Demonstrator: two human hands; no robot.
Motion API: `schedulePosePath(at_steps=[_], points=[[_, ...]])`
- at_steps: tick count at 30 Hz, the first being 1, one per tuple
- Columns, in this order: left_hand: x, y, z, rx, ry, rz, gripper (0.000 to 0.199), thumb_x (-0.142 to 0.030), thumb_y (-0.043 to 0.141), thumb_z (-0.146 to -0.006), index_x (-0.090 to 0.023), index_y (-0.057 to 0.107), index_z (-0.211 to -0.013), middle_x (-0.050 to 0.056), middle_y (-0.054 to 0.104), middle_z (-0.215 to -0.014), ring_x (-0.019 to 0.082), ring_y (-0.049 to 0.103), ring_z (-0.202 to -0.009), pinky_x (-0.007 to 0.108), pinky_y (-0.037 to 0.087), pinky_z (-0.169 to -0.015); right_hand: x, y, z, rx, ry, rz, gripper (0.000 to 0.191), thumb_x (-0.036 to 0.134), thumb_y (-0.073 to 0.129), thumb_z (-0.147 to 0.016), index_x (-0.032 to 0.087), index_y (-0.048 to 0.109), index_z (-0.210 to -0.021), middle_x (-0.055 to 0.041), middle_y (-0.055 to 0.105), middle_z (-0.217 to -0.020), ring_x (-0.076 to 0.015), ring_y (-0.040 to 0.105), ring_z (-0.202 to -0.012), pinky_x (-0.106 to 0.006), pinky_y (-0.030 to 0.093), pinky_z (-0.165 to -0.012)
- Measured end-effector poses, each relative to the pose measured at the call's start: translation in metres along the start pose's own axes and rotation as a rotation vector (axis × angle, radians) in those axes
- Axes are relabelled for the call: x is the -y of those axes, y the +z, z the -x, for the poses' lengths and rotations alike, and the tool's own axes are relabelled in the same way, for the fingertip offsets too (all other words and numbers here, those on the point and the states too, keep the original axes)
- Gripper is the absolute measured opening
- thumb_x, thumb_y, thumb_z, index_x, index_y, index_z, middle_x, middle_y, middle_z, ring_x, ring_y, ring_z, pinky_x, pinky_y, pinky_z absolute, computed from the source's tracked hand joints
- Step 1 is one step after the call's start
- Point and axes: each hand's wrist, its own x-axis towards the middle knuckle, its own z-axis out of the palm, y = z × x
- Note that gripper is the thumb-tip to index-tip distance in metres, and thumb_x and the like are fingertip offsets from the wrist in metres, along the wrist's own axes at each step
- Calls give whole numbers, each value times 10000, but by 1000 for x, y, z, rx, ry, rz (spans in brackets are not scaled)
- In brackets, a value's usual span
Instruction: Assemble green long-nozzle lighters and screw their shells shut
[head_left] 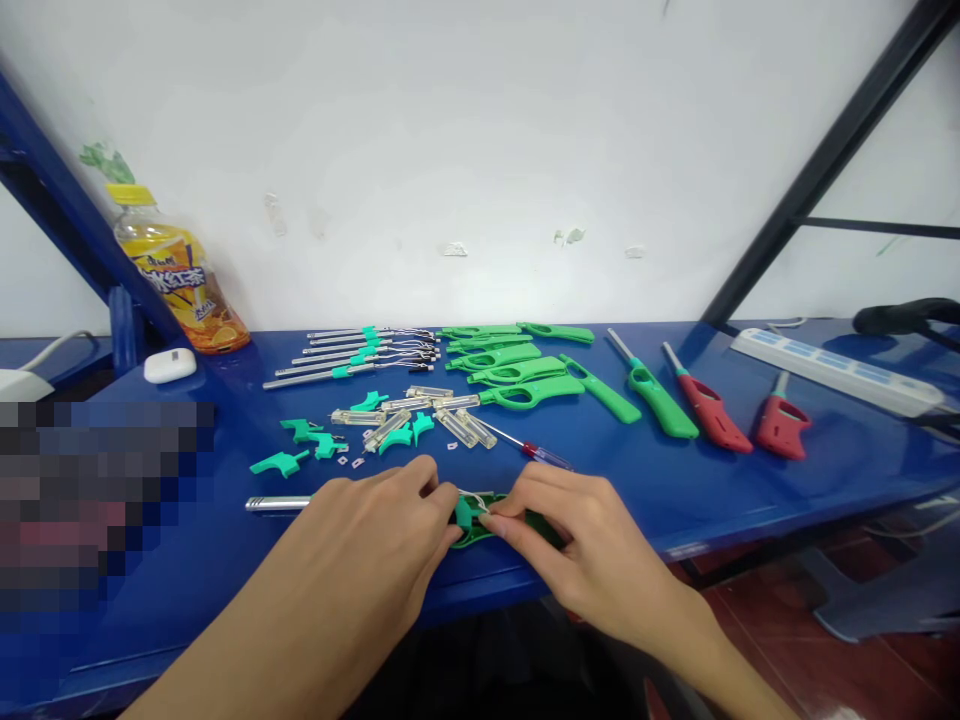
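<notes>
Yellow-capped drink bottle (180, 275) beside a small white case (170, 366), white power strip (836, 371) toward the right

A workshop, as the screwdriver (546, 457), green handle shells (564, 388) and metal tubes (307, 379) show

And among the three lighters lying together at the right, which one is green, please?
It is the leftmost lighter, the only one with a green body; the middle lighter and the rightmost lighter, nearer the white power strip, have red bodies.
</notes>
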Motion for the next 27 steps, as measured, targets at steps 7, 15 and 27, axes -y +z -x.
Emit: schedulePosePath(at_steps=[7, 15, 27], points=[[2, 6, -5, -48, -7, 6, 227, -143, 549, -1020, -244, 740, -1089, 52, 717, -1029, 256, 745, -753, 313, 383, -511, 1, 2, 2, 25, -18, 50, 226, 261, 513, -1087, 231, 627, -894, 4, 657, -878, -165, 637, -809, -320, 463, -866], [3, 2, -3, -20, 14, 13, 223, -185, 555, -1041, -251, 762, -1091, 59, 722, -1044, 252, 743, -787, 301, 423, -537, 2, 0, 1, 49, -17, 65, 206, 255, 510, -1085, 237, 626, -915, 0, 659, -895, -170, 635, -816, -324, 454, -857], [-3, 1, -2, 20, -28, 79, 231, -203, 534, -1056, -248, 746, -1138, 72, 714, -1084, 295, 768, -834, 361, 534, -619, 2, 3, 1, -65, 55, -42, 62, 200, 584, -1015, 257, 561, -1005, 75, 566, -719, -118, 516, -604, -269, 346, -570]])
